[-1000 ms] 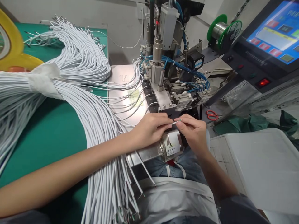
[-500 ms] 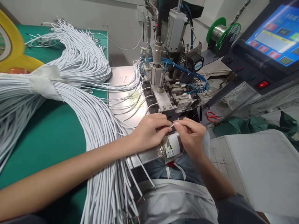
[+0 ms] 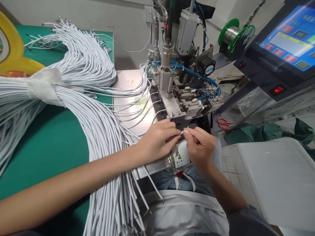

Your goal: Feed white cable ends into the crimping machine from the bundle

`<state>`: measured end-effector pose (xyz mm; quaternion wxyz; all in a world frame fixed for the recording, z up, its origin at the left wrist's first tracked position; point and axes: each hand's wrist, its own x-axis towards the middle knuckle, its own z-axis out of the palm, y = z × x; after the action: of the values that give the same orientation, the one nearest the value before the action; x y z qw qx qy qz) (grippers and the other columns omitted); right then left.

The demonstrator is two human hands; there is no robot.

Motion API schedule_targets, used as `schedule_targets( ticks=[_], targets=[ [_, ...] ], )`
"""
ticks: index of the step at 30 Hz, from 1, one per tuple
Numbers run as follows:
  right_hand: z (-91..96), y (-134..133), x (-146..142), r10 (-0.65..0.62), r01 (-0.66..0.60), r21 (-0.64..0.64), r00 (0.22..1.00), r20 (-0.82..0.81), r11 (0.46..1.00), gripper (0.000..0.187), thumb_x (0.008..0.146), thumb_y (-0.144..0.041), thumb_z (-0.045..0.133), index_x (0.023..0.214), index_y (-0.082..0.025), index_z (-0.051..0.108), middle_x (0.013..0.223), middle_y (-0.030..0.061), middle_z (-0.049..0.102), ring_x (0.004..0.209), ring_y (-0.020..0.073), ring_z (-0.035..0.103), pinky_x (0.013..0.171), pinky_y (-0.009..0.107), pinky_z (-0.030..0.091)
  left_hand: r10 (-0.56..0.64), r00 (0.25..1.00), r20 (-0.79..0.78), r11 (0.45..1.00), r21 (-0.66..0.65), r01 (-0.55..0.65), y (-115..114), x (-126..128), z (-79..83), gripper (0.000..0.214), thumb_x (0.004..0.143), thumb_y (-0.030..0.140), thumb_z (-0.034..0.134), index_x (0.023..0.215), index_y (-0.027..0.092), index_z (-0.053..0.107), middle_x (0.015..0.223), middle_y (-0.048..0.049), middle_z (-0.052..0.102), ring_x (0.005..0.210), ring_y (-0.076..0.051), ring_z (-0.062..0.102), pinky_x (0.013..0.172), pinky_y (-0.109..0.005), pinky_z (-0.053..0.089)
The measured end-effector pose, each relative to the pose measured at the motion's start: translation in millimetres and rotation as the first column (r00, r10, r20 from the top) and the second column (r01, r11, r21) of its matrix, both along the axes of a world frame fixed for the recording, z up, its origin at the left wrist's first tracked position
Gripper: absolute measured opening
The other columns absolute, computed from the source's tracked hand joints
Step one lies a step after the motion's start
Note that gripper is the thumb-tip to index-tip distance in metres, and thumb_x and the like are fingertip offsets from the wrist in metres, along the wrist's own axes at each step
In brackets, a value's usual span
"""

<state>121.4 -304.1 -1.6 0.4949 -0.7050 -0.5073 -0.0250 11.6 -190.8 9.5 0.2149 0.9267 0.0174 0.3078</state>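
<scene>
My left hand (image 3: pixel 157 139) and my right hand (image 3: pixel 200 147) meet just in front of the metal machine head (image 3: pixel 178 106). Both pinch the stripped end of one thin white cable (image 3: pixel 184 130), fingertips almost touching. The tip of the cable shows a little green and points up toward the machine's clamp. A large bundle of white cables (image 3: pixel 98 131) runs under my left forearm and hangs off the table edge. Below my hands is a metal cylinder with a warning label (image 3: pixel 180 158).
A green mat (image 3: pixel 49 141) covers the table on the left. A touch screen panel (image 3: pixel 285 42) stands at the right, with a green wire spool (image 3: pixel 233 32) behind. Red scissors (image 3: pixel 223 122) lie right of the machine. A white plastic bin (image 3: pixel 275 177) sits at lower right.
Both hands have shifted slightly left and closer to the machine, and the cable tip between them has risen toward the clamp. The view has drifted a little.
</scene>
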Motion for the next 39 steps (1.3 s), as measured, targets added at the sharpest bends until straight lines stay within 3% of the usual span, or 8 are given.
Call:
schedule_targets(
  ticks=[4, 7, 12, 18, 23, 31, 36, 39],
  targets=[
    [8.9, -2, 7, 0.07, -0.064, -0.079, 0.994, 0.078, 0.995, 0.031, 0.083, -0.017, 0.052, 0.052, -0.017, 0.051, 0.05, -0.0062, 0.026, 0.047, 0.0078, 0.028, 0.049, 0.025, 0.027, 0.038, 0.999, 0.033, 0.908, 0.416, -0.048, 0, -3, 1.0, 0.021, 0.083, 0.006, 0.044, 0.075, 0.01, 0.063, 0.067, -0.0061, 0.054, 0.062, -0.015, 0.041, 0.056, -0.028, 0.036],
    [14.0, 0, 18, 0.169, -0.175, -0.152, 0.984, -0.051, 0.973, 0.032, 0.082, -0.017, 0.052, 0.05, -0.017, 0.046, 0.049, -0.0069, 0.025, 0.046, 0.0068, 0.027, 0.049, 0.024, 0.027, 0.036, 0.999, 0.038, 0.875, 0.481, -0.05, 0, -4, 1.4, 0.02, 0.082, 0.004, 0.044, 0.075, 0.01, 0.062, 0.068, -0.0065, 0.054, 0.063, -0.016, 0.042, 0.057, -0.028, 0.036],
    [5.1, 6, 24, 0.26, -0.269, -0.036, 0.952, -0.162, 0.963, 0.029, 0.081, -0.019, 0.054, 0.052, -0.016, 0.052, 0.049, -0.0057, 0.031, 0.047, 0.0073, 0.031, 0.047, 0.024, 0.027, 0.057, 0.997, -0.042, 0.997, -0.044, -0.059, 0, -1, -1.5, 0.016, 0.083, 0.008, 0.05, 0.078, 0.012, 0.066, 0.067, -0.0026, 0.057, 0.063, -0.012, 0.049, 0.056, -0.023, 0.038],
    [-12.2, 10, 12, 0.103, -0.089, 0.081, 0.978, -0.182, 0.993, 0.017, 0.083, -0.021, 0.054, 0.07, -0.016, 0.065, 0.052, -0.0053, 0.034, 0.049, 0.0087, 0.036, 0.047, 0.024, 0.033, -0.06, 0.982, -0.179, 0.872, -0.488, -0.036, 1, 4, 4.3, 0.016, 0.083, 0.013, 0.054, 0.078, 0.014, 0.069, 0.067, 0.0008, 0.062, 0.061, -0.008, 0.054, 0.058, -0.018, 0.041],
    [-11.1, 8, 20, 0.06, -0.055, 0.103, 0.997, -0.041, 0.993, 0.027, 0.078, -0.018, 0.061, 0.105, -0.019, 0.064, 0.067, -0.0027, 0.047, 0.054, 0.0093, 0.042, 0.047, 0.023, 0.037, -0.024, 0.977, -0.21, 0.857, -0.508, -0.088, 0, 5, 5.4, 0.022, 0.082, 0.015, 0.053, 0.063, 0.013, 0.065, 0.06, 0.0019, 0.056, 0.054, -0.006, 0.047, 0.053, -0.018, 0.036],
    [-7.9, 9, 25, 0.06, -0.117, 0.156, 0.943, 0.328, 0.981, 0.01, 0.077, -0.012, 0.061, 0.081, -0.02, 0.066, 0.071, 0.0021, 0.057, 0.068, 0.0145, 0.055, 0.061, 0.029, 0.046, 0.015, 0.98, -0.2, 0.872, -0.477, -0.111, 1, 4, 2.3, 0.016, 0.079, 0.012, 0.054, 0.067, 0.012, 0.066, 0.056, 0.0034, 0.052, 0.052, -0.005, 0.043, 0.05, -0.018, 0.034],
    [-10.8, 11, 20, 0.06, -0.058, 0.157, 0.998, -0.011, 0.986, 0.008, 0.08, -0.014, 0.059, 0.076, -0.019, 0.063, 0.071, 0.0002, 0.057, 0.063, 0.0117, 0.054, 0.054, 0.025, 0.043, 0.066, 0.986, -0.154, 0.867, -0.481, -0.133, 0, 4, 3.1, 0.014, 0.08, 0.013, 0.055, 0.072, 0.012, 0.067, 0.06, 0.0018, 0.058, 0.053, -0.006, 0.046, 0.05, -0.017, 0.036],
    [-11.3, 13, 20, 0.125, -0.095, 0.123, 0.955, -0.268, 0.988, 0.008, 0.08, -0.015, 0.057, 0.074, -0.019, 0.06, 0.074, 0.0003, 0.056, 0.069, 0.0121, 0.055, 0.056, 0.024, 0.044, 0.071, 0.988, -0.139, 0.876, -0.465, -0.128, 0, 4, 3.3, 0.013, 0.08, 0.013, 0.055, 0.073, 0.012, 0.067, 0.063, 0.0009, 0.061, 0.055, -0.006, 0.049, 0.053, -0.018, 0.038]
  ],
)
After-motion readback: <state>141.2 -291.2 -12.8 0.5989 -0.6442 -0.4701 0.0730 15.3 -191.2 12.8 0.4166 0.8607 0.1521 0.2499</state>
